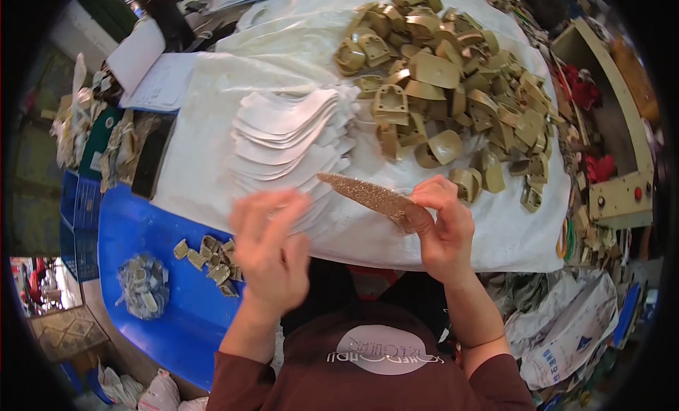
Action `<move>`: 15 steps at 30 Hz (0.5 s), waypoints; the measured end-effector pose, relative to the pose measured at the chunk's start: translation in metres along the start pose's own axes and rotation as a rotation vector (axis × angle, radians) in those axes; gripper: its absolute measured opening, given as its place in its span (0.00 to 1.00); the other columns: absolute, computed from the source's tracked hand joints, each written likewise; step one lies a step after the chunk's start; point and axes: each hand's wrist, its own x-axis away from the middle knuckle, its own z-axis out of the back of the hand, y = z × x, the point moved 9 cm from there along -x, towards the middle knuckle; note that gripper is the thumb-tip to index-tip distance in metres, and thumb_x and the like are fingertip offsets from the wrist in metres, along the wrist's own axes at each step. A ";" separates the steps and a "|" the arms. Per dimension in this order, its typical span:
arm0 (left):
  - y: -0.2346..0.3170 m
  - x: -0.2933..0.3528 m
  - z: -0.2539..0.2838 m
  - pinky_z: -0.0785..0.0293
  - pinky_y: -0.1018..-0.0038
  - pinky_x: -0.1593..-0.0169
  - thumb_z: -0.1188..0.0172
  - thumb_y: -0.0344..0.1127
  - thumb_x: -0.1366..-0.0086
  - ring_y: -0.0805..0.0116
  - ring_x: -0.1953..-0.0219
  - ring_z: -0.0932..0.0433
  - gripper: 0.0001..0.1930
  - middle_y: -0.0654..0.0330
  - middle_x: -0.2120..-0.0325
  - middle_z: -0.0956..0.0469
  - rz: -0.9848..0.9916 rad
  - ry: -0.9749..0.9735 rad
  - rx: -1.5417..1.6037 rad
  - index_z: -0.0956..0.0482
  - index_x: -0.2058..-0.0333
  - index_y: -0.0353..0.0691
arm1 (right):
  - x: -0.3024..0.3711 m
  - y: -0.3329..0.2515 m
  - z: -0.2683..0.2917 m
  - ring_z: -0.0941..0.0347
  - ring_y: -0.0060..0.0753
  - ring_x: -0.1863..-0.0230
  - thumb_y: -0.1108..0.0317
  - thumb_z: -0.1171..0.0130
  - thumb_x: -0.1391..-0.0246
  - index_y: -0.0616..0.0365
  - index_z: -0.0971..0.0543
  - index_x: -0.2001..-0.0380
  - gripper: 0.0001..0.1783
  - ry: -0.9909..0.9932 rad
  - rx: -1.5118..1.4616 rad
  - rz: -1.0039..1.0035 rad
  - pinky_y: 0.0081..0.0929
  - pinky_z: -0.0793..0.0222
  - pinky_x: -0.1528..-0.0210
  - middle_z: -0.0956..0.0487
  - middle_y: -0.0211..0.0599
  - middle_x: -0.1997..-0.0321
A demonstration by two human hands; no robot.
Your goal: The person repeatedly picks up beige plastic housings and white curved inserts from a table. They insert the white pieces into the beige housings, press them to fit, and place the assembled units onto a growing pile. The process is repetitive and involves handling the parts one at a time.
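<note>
My right hand (pixel 444 227) pinches a thin, curved piece of glittery gold sheet (pixel 364 197) between thumb and fingers. The piece is seen nearly edge-on, its narrow end pointing left above the table. My left hand (pixel 272 252) is raised at the table's near edge, smeared by motion. Its fingers look stretched and apart, with nothing visible in them. Just beyond it lies a fanned stack of white curved sheet pieces (pixel 279 139). A large heap of glossy tan plastic shoe heels (pixel 435 70) covers the far right of the table.
White sheeting (pixel 205 121) covers the table. At left, a blue tub (pixel 187 333) holds small tan pieces (pixel 212 259) and a clear plastic bundle (pixel 143 287). Papers (pixel 159 79) lie at the far left. A beige metal frame (pixel 622 199) stands at right, above white sacks (pixel 573 340).
</note>
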 end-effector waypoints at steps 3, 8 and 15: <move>0.013 0.025 -0.061 0.29 0.67 0.64 0.51 0.34 0.37 0.60 0.71 0.26 0.16 0.51 0.70 0.23 0.305 -0.376 0.648 0.24 0.56 0.30 | 0.012 -0.023 0.002 0.32 0.35 0.64 0.74 0.38 0.59 0.54 0.26 0.68 0.12 -0.046 0.380 0.230 0.36 0.44 0.55 0.26 0.28 0.67; -0.003 0.065 -0.118 0.33 0.80 0.71 0.60 0.37 0.28 0.76 0.73 0.30 0.19 0.60 0.72 0.25 0.909 -0.287 1.245 0.29 0.48 0.30 | 0.018 -0.014 -0.006 0.32 0.37 0.60 0.70 0.35 0.59 0.55 0.24 0.63 0.16 -0.247 0.323 0.098 0.36 0.38 0.56 0.28 0.35 0.58; -0.007 0.052 -0.102 0.31 0.78 0.72 0.63 0.33 0.28 0.70 0.71 0.29 0.20 0.54 0.69 0.27 0.711 -0.087 1.495 0.40 0.41 0.29 | 0.039 0.035 -0.004 0.31 0.44 0.60 0.68 0.31 0.62 0.57 0.25 0.57 0.24 -0.236 0.480 -0.154 0.34 0.32 0.60 0.29 0.42 0.59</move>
